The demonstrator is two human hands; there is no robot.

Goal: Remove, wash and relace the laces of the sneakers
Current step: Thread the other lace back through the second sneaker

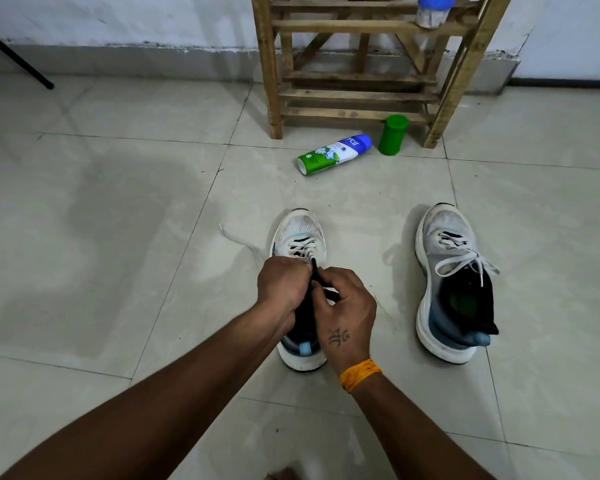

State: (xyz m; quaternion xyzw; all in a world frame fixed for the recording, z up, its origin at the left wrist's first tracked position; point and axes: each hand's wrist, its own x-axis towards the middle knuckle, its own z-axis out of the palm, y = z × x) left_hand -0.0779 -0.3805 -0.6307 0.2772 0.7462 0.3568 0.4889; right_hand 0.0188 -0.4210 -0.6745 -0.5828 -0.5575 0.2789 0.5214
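Gripping the near sneaker [300,237] over its tongue, the left hand [281,282] and right hand [343,306] are both pinching at its laces; 1 loose lace end [236,239] is trailing left. Open tiled floor [101,220] is lying left of the hands. Right of them the second sneaker [454,282] is standing apart. Beyond, a spray can [333,154] is lying, a green jar [392,135] standing, beside a wooden rack [357,64].
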